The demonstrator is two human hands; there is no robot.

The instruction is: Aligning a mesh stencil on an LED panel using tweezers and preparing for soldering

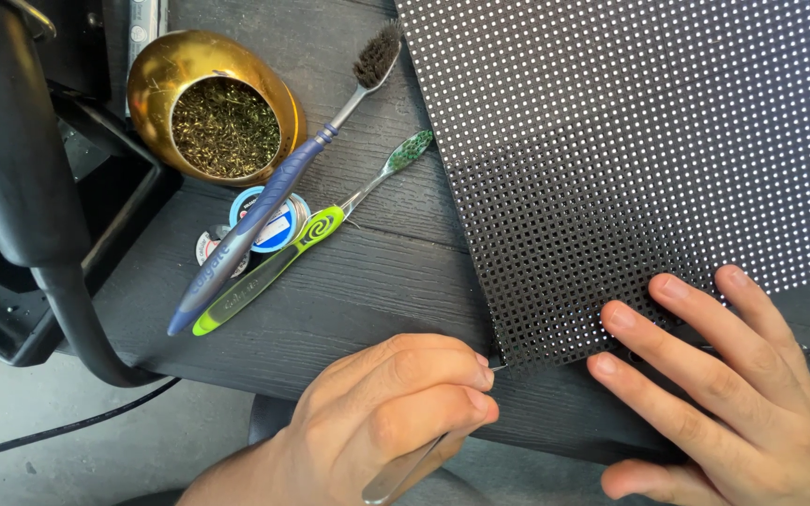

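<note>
Left fingers [442,379]: curled tight round a thin metal tool, most likely tweezers [405,473]; tip hidden where the fingertips meet the panel corner.
Left hand [377,417]: low at the near bench edge, knuckles up.
Right fingers [667,328]: spread flat, not gripping anything; three fingertips press down on the near edge of the panel.
Right hand [742,394]: just right of the left fingers, palm off the panel.
Panel [630,159]: flat black board with a dense grid of small dots, lying on the bench; near-left corner at the left fingertips, the rest running away up and right. Far part catches bright light, near part is dark.
Handling, judged: stiff, thin, fairly light; dot face looks fragile and easy to scratch. Best taken by the bare edges or corners, not across the face. Tweezers look slim and slippery, so pinch at mid-length.
Bench [377,272]: dark grained wood.
Beyond the left fingers: two toothbrushes, blue [274,187] over green [302,245], lying across small round tins [278,225].
Farther still: gold pot [213,103] packed with wire wool.
</note>
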